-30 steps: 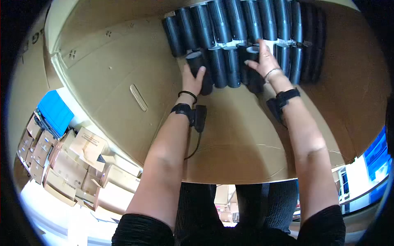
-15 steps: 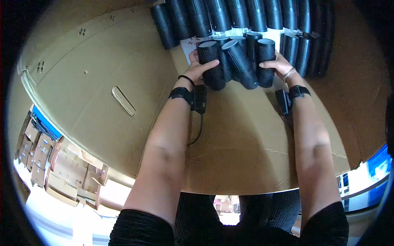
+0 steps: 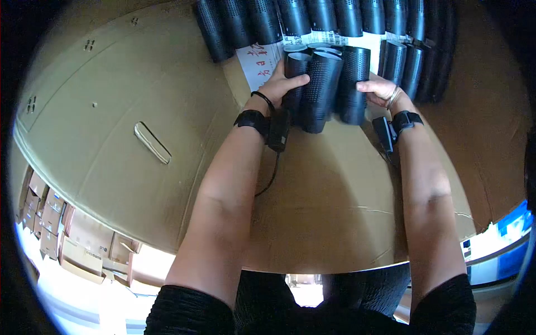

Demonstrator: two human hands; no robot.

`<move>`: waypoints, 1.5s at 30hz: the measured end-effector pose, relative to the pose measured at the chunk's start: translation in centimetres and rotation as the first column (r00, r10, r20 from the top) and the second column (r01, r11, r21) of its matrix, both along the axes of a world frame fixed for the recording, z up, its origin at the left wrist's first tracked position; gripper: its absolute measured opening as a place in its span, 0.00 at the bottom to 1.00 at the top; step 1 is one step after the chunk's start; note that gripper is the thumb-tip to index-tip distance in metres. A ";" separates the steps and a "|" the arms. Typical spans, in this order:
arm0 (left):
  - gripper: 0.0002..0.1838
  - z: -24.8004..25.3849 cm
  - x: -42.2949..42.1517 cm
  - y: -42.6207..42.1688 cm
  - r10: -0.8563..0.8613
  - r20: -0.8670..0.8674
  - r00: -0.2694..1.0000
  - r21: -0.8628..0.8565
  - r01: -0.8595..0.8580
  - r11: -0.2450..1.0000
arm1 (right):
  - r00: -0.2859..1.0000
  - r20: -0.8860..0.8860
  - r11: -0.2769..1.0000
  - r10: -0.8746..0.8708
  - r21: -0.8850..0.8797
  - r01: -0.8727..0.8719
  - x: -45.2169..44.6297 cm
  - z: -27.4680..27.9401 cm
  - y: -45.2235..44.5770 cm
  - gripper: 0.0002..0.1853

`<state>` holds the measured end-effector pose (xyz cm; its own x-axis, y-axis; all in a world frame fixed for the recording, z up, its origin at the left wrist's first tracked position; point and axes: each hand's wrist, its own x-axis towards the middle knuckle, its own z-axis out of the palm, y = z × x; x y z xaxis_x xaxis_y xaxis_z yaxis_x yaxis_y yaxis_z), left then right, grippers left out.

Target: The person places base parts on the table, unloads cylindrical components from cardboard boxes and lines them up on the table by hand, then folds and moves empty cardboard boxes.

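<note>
Black perforated cylinders stand bunched between my two hands. My left hand is wrapped round the left side of the bunch, its thumb over a black cylinder. A wider cylinder leans in the middle, touching its neighbours. On the right, my right hand grips another cylinder, thumb in front and fingers mostly hidden behind. More cylinders show their open tops behind these. White paper with red writing lies left of the bunch.
Rows of black cylinders line the far side of a large cardboard box. More cylinders stand to the right. The left wall has a slot. Cardboard boxes sit outside at the lower left.
Both hands have pressed the cylinders closer together, my left hand moving right. The tilted middle cylinder is now more upright. More of the paper with red writing shows.
</note>
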<state>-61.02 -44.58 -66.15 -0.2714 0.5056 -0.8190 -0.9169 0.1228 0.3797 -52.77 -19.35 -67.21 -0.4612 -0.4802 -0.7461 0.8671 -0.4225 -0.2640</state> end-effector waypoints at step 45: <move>0.33 56.1 5.3 1.6 -0.580 0.151 0.800 0.422 0.479 0.770 | 0.590 -0.002 0.576 -0.808 -0.220 0.788 18.9 58.4 -10.2 0.33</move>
<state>-55.76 -42.97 -10.09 0.3205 0.7643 -0.5595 -0.8122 0.5257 0.2529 -33.90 -29.56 -8.77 -0.7837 0.0008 -0.6212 0.1313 -0.9772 -0.1669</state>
